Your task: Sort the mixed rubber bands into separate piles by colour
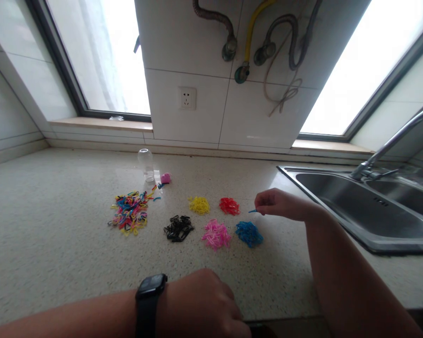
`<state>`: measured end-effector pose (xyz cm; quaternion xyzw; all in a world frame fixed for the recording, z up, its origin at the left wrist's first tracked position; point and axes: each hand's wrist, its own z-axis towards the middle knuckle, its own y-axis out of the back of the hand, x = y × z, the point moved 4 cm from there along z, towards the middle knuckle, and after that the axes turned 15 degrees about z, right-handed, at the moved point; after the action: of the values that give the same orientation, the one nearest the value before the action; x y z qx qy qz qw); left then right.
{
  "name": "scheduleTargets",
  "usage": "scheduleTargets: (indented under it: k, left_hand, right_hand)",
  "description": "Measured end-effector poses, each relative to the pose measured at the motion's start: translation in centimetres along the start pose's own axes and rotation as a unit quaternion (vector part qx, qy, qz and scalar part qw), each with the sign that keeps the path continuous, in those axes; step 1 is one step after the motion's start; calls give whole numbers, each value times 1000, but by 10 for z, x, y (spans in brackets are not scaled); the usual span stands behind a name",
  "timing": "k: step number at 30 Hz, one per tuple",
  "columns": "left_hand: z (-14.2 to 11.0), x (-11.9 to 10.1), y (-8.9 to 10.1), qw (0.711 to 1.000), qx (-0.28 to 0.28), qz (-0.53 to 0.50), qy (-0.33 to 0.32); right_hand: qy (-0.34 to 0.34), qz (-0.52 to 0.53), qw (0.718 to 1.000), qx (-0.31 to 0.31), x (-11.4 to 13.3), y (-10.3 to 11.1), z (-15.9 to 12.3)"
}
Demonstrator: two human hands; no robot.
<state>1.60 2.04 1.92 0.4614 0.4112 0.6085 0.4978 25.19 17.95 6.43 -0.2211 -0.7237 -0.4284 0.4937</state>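
Right hand (277, 203): pinching thin blue rubber band (253, 211), far of blue heap (249, 234); release needs looser fingertips.
Left hand (202, 305): near (open or closed, can't tell).

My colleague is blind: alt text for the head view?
The right hand pinches a blue band near five single-colour piles on a counter; a mixed-colour pile lies left. The left hand is nearer the camera.

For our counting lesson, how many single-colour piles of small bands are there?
5: yellow pile and red pile in the back row; black pile, pink pile and blue pile, left to right, in front.
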Motion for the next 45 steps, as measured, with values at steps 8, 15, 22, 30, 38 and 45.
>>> scheduleTargets:
  k: [8, 15, 22, 30, 38, 45]
  left_hand:
    - [3, 1, 2, 1000, 4, -7, -5]
    - [2, 0, 6, 1000, 5, -11, 3]
    - [4, 0, 6, 1000, 6, -20, 5]
    - [2, 1, 6, 1000, -5, -18, 5]
    - [-1, 2, -1, 1000, -10, -22, 7]
    - [-3, 4, -4, 999, -14, -36, 0]
  right_hand:
    - [-105, -94, 986, 89, -17, 2, -4]
    - [-113, -123, 981, 96, -14, 0, -7]
    - [-122, -151, 974, 115, -16, -6, -4]
    - [-145, -65, 975, 155, -14, -13, -2]
    - [-109, 9, 993, 45, -33, -4, 20]
    - [-89, 96, 989, -66, -48, -1, 40]
